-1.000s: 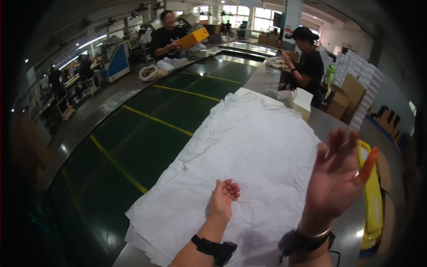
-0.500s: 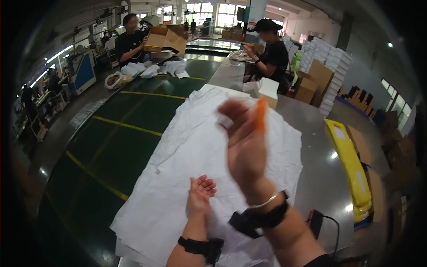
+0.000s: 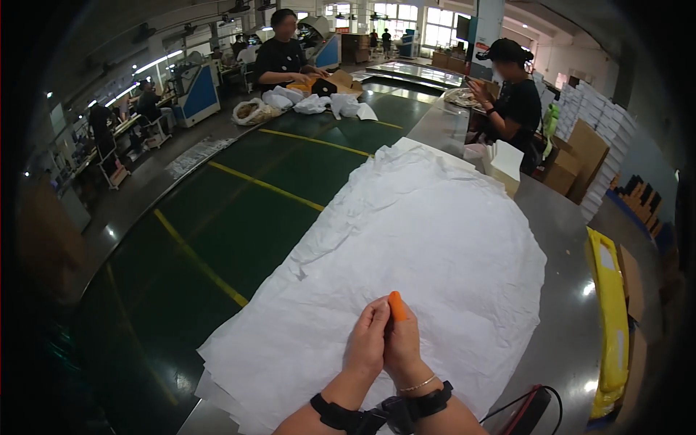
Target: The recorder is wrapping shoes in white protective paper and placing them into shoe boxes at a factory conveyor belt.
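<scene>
A stack of thin white paper sheets [image 3: 449, 239], wrinkled and uneven at the edges, lies spread in front of me. Above its near part my left hand [image 3: 367, 339] and my right hand [image 3: 403, 342] are pressed together, fingers curled inward. An orange finger cot [image 3: 396, 306] covers my right thumb. Whatever may be between the hands is hidden by them. Black bands with small devices are strapped around both wrists, close against each other.
A green conveyor belt [image 3: 217, 232] with yellow lines runs along the left. Yellow plastic packages [image 3: 607, 319] stand at the steel table's right edge. A black-and-red device [image 3: 528, 410] with a cable sits near right. Two people work farther back, near white boxes [image 3: 580, 116].
My raised right hand has come down to meet my left. The scene has shifted right in view. At the back left, the person has lowered the carton they held up.
</scene>
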Motion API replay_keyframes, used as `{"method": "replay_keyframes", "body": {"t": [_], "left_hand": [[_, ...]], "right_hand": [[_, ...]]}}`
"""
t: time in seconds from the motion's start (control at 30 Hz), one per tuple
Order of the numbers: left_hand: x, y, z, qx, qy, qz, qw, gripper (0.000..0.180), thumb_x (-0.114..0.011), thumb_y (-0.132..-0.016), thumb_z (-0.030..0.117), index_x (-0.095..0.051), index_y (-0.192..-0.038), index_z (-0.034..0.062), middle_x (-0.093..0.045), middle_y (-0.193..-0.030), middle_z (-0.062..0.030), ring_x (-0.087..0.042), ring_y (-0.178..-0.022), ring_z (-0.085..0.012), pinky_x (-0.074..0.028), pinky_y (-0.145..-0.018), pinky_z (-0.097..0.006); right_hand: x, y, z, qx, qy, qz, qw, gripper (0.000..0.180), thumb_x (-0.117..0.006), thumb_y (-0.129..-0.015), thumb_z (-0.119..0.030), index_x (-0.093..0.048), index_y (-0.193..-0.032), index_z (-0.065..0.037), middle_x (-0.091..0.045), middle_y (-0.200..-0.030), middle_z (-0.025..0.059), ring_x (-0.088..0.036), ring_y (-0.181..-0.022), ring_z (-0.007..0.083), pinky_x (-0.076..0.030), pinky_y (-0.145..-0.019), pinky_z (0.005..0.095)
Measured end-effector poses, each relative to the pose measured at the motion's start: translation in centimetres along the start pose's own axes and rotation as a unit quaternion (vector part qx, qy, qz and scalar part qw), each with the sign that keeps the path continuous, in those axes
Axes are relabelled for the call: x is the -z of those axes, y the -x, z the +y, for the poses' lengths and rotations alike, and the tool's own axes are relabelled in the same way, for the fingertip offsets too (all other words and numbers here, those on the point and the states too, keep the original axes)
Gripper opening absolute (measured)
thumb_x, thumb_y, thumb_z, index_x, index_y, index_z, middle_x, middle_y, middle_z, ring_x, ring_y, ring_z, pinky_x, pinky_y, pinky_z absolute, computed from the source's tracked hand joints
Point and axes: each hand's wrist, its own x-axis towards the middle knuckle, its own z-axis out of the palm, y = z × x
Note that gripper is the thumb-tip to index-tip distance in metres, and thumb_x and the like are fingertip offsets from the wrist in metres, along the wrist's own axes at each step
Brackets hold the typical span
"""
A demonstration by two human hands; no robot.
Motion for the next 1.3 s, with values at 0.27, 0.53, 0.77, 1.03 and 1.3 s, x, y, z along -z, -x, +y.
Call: {"method": "replay_keyframes", "body": {"t": [0.27,0.53,0.77,1.03,1.3], "left_hand": [[0.3,-0.7,-1.1,0.003,0.016,0.002,1.0,0.033,-0.047,-0.095,0.024,-0.052,-0.115,-0.0022,-0.056,-0.103,-0.0039,-0.05,-0.094,-0.0093,-0.04,-0.085,-0.022],[1.3,-0.5,-0.6,0.013,0.013,-0.006,1.0,0.031,-0.047,-0.095,0.024,-0.052,-0.113,-0.0014,-0.056,-0.109,-0.0067,-0.051,-0.103,-0.0129,-0.038,-0.093,-0.026],[0.6,-0.2,-0.1,0.008,0.0,-0.024,1.0,0.035,-0.045,-0.096,0.025,-0.048,-0.12,-0.001,-0.055,-0.109,-0.0053,-0.05,-0.103,-0.0112,-0.037,-0.093,-0.024],[0.4,-0.4,-0.7,0.01,-0.002,-0.011,1.0,0.034,-0.046,-0.096,0.023,-0.049,-0.12,-0.0013,-0.055,-0.111,-0.0063,-0.05,-0.104,-0.0116,-0.037,-0.093,-0.024],[0.7,-0.5,-0.9,0.004,-0.003,-0.012,1.0,0.033,-0.045,-0.096,0.023,-0.05,-0.118,-0.0016,-0.056,-0.111,-0.0069,-0.05,-0.104,-0.0121,-0.038,-0.093,-0.025]], "right_hand": [[0.8,-0.3,0.1,0.031,0.012,-0.026,0.999,0.026,-0.044,-0.097,-0.029,-0.055,-0.092,-0.006,-0.055,-0.083,0.0001,-0.05,-0.073,0.0077,-0.044,-0.066,0.0229],[-0.1,0.6,0.2,-0.005,-0.055,-0.033,0.998,0.024,-0.044,-0.097,-0.025,-0.056,-0.094,-0.004,-0.055,-0.086,0.0001,-0.05,-0.078,0.0084,-0.042,-0.071,0.023],[1.0,-0.1,-0.3,-0.031,-0.04,-0.067,0.996,0.022,-0.044,-0.097,-0.025,-0.056,-0.096,-0.006,-0.056,-0.089,0.0013,-0.052,-0.081,0.0097,-0.044,-0.074,0.0244],[1.1,-0.2,-0.7,-0.031,-0.054,-0.062,0.996,0.022,-0.043,-0.096,-0.02,-0.056,-0.094,-0.003,-0.055,-0.086,0.0015,-0.05,-0.081,0.0088,-0.041,-0.074,0.0227],[0.3,0.2,-1.1,-0.033,-0.047,-0.049,0.997,0.023,-0.042,-0.096,-0.019,-0.056,-0.091,-0.003,-0.055,-0.081,0.0008,-0.048,-0.072,0.0079,-0.04,-0.067,0.0216]]}}
